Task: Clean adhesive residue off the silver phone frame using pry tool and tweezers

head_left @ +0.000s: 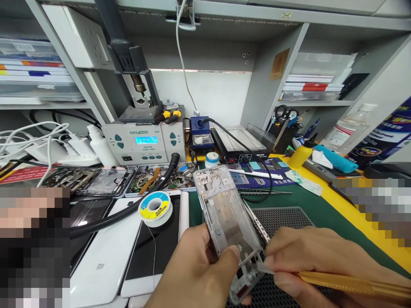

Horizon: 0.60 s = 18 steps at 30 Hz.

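A silver phone mid-frame (224, 205) is tilted up in the grip of my left hand (201, 267), the thumb pressed on its inner face. In my right hand (308, 250) is a craft knife (334, 283) with a gold handle. The blade's tip lies at the lower right end of the frame, by small dark openings; whether it touches cannot be made out. Below the hands lies a dark perforated mat (285, 216). Behind the frame, a thin perforated metal strip (257, 220) is partly hidden.
A solder reel (156, 207) rests on phones at the left, near a white phone back (105, 252). A black hose (122, 211) crosses them. Behind stand a hot-air station (144, 143), a soldering iron unit (202, 132) and a heating plate (239, 143). A yellow bottle (301, 155) is at right.
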Tool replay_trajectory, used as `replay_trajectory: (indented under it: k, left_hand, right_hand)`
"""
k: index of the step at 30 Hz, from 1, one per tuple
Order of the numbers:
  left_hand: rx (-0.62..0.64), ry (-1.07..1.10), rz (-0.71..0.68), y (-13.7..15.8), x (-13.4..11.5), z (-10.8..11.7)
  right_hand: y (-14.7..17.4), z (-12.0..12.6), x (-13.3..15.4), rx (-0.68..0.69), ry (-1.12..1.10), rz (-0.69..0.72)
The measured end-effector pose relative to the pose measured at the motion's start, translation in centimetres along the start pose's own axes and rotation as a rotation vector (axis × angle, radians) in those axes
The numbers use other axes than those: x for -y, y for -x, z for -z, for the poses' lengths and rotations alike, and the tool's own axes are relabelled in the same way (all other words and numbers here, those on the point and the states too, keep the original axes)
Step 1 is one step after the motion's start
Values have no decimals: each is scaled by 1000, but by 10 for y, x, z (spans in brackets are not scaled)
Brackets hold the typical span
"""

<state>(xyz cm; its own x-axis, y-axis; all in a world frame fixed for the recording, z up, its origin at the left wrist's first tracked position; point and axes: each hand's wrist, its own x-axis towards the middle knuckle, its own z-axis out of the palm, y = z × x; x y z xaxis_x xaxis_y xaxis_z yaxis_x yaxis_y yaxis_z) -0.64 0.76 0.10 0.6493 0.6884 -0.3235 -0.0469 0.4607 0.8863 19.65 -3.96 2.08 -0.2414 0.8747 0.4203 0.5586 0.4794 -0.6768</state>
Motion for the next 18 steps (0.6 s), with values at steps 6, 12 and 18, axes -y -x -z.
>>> replay_trajectory:
  k: [6, 12, 18]
  left_hand:
    - [28, -2, -22, -3, 3, 0]
    - [13, -24, -33, -7, 8, 0]
    - [15, -6, -46, -5, 12, 0]
  right_hand:
    - [33, 4, -15, 44, 82, 24]
    - [45, 10, -27, 169, 110, 57]
    - [41, 12, -28, 205, 116, 57]
